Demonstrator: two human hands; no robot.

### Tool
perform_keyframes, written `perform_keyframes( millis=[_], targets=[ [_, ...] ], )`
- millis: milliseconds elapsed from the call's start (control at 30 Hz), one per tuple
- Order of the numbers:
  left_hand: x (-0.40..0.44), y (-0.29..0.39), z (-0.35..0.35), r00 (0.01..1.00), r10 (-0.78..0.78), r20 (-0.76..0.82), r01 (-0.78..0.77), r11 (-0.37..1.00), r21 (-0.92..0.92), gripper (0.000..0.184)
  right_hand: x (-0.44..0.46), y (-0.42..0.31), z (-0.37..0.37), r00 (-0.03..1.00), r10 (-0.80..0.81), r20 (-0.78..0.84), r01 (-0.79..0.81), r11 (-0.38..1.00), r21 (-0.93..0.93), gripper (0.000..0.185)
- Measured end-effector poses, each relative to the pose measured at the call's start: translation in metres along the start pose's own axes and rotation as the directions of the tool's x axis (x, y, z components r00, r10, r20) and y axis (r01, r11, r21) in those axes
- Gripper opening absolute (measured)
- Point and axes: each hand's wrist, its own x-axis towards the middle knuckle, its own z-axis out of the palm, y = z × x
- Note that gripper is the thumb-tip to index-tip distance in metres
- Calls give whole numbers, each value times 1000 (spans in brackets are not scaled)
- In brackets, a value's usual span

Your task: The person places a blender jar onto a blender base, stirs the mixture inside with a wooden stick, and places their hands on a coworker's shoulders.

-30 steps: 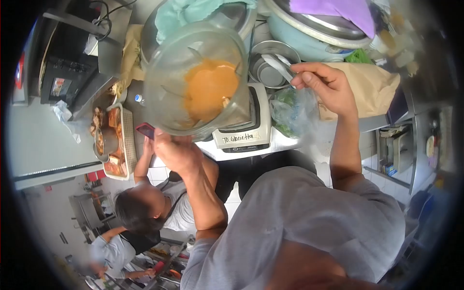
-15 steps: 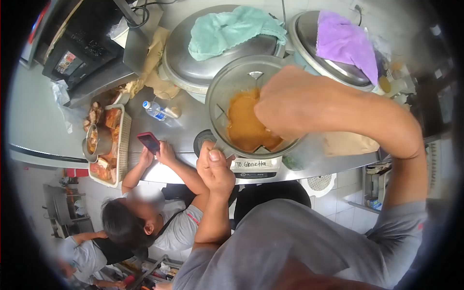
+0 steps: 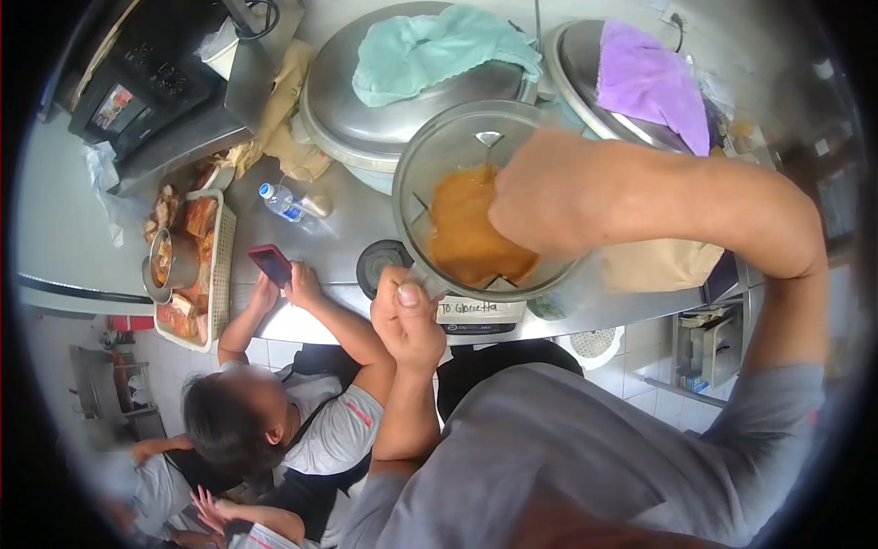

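Orange liquid [image 3: 464,224], jug [image 3: 448,142] in left hand [image 3: 409,320]

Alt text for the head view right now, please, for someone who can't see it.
A person's left hand holds a blender jug of orange sauce, with the right hand over its mouth, fingers hidden from view. Beyond, teal and purple cloths lie on metal lids; at left, a co-worker holds a phone.

Left hand [image 3: 409,320] curled tight, thumb [image 3: 408,295] uppermost; right hand [image 3: 547,194] blurred, elbow [image 3: 805,261] sharply bent.
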Motion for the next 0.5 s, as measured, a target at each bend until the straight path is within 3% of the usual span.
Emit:
perform_keyframes(
  millis=[100,167,233,333,433,500],
  targets=[
    [-1,-1,0,1000,15,-25,-14,1000,6,45,2,6,4,997,-14,80,8,997,75,11],
    [-1,0,2,999,22,-38,-21,1000,10,45,-4,18,4,988,-57,-144,37,989,-142,8],
    [-1,0,3,999,25,-47,-25,1000,15,45,-18,30,-3,952,-16,-305,-26,990,-136,8],
    [1,-2,4,997,37,-65,-35,999,21,45,-30,41,-6,802,-144,-580,42,982,-186,9],
    [2,-1,6,997,38,-73,-36,999,27,45,-19,36,-3,674,-281,-684,95,950,-297,8],
    [2,0,7,996,37,-76,-35,999,26,45,-2,28,18,813,-247,-528,173,967,-185,8]
  ],
)
